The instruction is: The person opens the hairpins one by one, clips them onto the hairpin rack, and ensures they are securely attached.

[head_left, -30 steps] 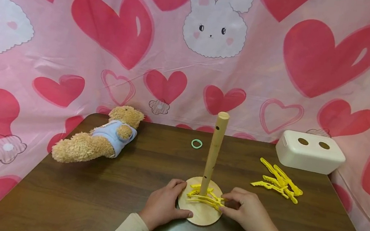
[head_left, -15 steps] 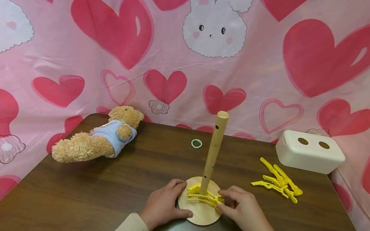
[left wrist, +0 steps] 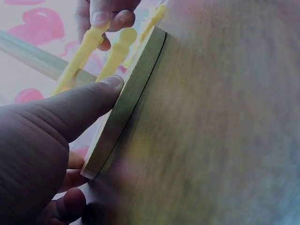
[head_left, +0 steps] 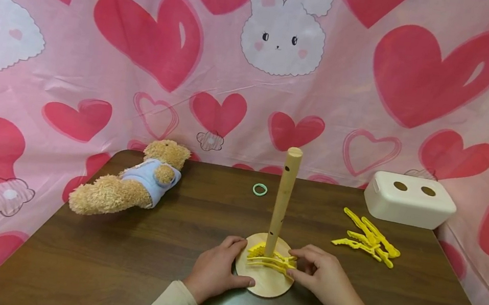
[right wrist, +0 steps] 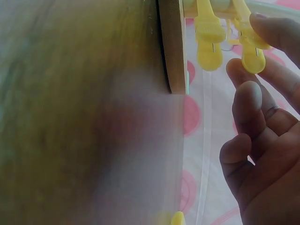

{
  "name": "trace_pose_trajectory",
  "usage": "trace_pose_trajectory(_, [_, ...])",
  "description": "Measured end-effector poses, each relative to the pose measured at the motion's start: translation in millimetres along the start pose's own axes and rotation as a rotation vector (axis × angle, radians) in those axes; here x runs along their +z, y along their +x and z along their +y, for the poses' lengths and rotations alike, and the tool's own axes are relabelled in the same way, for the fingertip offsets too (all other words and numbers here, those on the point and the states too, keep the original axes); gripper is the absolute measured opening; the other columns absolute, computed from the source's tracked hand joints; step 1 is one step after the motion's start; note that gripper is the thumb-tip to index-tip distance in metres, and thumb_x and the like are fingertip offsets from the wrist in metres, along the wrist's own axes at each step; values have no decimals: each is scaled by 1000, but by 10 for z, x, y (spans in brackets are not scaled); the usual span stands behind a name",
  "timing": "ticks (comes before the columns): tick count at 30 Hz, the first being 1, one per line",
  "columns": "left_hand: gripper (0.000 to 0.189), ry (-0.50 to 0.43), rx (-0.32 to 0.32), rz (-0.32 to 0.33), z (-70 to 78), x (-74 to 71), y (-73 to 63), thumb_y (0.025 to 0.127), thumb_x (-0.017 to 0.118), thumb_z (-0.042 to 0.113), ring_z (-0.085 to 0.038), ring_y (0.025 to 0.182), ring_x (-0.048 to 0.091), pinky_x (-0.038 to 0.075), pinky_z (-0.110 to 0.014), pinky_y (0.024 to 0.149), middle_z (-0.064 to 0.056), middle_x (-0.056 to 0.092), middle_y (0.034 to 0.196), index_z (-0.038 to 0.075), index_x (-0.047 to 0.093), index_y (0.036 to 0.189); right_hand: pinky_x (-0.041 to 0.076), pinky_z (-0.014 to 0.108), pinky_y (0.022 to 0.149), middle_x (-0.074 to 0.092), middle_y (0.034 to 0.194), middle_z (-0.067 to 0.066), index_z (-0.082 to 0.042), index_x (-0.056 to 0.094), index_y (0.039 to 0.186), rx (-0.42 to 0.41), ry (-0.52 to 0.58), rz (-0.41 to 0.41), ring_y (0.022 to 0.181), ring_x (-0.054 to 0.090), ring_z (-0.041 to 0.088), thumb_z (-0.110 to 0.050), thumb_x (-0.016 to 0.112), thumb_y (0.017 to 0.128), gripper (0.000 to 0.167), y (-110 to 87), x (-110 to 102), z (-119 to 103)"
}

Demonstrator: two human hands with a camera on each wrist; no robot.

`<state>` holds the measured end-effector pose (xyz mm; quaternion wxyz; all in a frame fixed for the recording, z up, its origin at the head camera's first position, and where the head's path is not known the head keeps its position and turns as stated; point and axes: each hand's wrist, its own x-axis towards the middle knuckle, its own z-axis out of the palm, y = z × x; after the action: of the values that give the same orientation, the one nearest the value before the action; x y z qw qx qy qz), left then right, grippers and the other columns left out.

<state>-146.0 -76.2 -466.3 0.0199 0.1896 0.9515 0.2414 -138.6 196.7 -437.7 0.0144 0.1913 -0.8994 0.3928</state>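
Observation:
A wooden stand has a round base [head_left: 266,288] and an upright post [head_left: 283,201] with small dark holes. My left hand [head_left: 216,268] grips the base's left side, its thumb lying over the rim in the left wrist view. Beside the base, my right hand [head_left: 325,280] pinches the handle end of a yellow alligator hair clip [right wrist: 252,42] between thumb and fingers. That clip lies across the lower post, above a second yellow clip [right wrist: 209,42] nearer the base. Whether their jaws bite the post is hard to see. More yellow shows behind the post.
Several loose yellow hair clips [head_left: 374,241] lie to the right on the dark wooden table [head_left: 117,270]. A cream box [head_left: 409,207] with two holes stands at back right. There is a mint-green ring [head_left: 260,190] behind the post and a teddy bear [head_left: 138,182] at left.
My right hand has shifted slightly left toward the post with the hair clip, then held about still over the last half second. The left hand has stayed on the base.

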Motion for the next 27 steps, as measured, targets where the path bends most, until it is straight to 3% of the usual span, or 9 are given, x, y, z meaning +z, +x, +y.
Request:
trace_pose_trajectory(15, [88,2,-2,7,-6,6,10,75,77,67,-23,111,63,53,-46,86,-1,54,138,12,57,141,44,24,55,64,91,-4,-13,74,113,19,32,2,66,50,6,-29,84,83,36,-9,-23,41])
trace_pose_trajectory(27, [88,2,-4,7,-2,9,1,74,78,66,-23,110,64,53,-45,84,0,54,138,12,57,141,44,24,58,65,89,-8,-15,76,105,19,11,108,67,51,7,-27,85,81,28,-43,-157,92])
